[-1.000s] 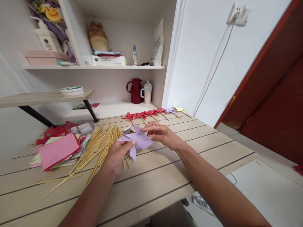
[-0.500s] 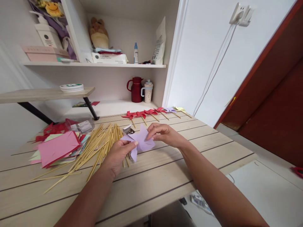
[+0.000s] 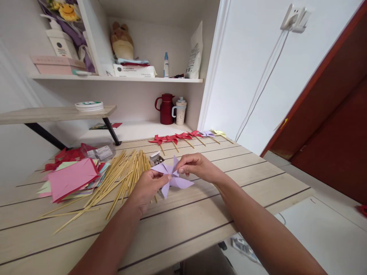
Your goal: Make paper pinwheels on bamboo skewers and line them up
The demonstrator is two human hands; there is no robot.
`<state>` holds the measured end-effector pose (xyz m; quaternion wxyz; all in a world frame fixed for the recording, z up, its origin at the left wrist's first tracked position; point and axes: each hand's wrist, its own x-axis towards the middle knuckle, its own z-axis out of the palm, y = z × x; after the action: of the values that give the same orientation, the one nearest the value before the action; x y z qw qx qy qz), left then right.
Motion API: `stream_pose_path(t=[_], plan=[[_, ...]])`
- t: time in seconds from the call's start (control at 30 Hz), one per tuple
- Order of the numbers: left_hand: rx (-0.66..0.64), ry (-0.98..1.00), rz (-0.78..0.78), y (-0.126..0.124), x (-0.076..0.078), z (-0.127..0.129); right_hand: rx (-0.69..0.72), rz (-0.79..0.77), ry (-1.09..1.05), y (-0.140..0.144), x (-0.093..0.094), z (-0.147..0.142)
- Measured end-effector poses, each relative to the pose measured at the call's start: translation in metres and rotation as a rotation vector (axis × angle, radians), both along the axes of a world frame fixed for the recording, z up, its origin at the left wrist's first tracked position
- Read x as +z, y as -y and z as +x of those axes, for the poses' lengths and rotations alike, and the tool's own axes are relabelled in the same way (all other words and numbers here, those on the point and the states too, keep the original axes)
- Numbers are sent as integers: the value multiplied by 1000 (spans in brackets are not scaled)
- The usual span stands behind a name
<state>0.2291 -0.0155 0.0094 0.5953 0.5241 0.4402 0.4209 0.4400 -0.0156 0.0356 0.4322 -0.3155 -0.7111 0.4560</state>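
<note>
A purple paper pinwheel (image 3: 181,183) with folded blades is held above the table between both hands. My left hand (image 3: 150,185) is closed on it, the thumb pressed at the pinwheel's centre. My right hand (image 3: 197,166) pinches a blade at its upper right with thumb and fingertips. Just behind the pinwheel stands a small open box (image 3: 156,158) with shiny metal bits in it. Left of my left hand lies a loose heap of thin wooden sticks (image 3: 126,175). A stack of coloured paper (image 3: 71,177), pink on top, lies farther left.
Along the table's back edge lie several finished pinwheels on sticks, among them a red pinwheel (image 3: 176,138) and a yellow pinwheel (image 3: 219,133). A clear plastic box (image 3: 100,151) sits behind the paper. A red jug (image 3: 166,109) and a cup (image 3: 180,111) stand beyond.
The right-hand blade has been folded in toward the centre, where my left thumb is pressed. The pinwheel has turned a little in my hands, and its blades look more spread.
</note>
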Motion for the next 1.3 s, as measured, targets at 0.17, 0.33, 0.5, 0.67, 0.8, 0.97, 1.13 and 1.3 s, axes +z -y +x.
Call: stream_pose_path(t=[0.17, 0.33, 0.5, 0.67, 0.8, 0.97, 1.13, 1.3], plan=[[35, -29, 5, 0, 2, 2, -53, 80, 39, 1, 0, -4], [93, -27, 48, -2, -1, 1, -85, 51, -8, -2, -3, -5], [104, -15, 63, -1, 1, 3, -160, 113, -31, -6, -7, -5], [107, 18, 46, 1, 4, 5, -208, 259, 38, -7, -8, -6], [116, -5, 71, 1, 4, 5, -247, 239, 85, -4, -6, -7], [112, -19, 110, 0, 1, 5, -236, 300, 141, -2, -6, -8], [132, -13, 93, 1, 1, 5, -276, 294, 63, -3, -8, -11], [155, -11, 81, -1, 3, 4, -321, 65, -199, -5, -6, -11]])
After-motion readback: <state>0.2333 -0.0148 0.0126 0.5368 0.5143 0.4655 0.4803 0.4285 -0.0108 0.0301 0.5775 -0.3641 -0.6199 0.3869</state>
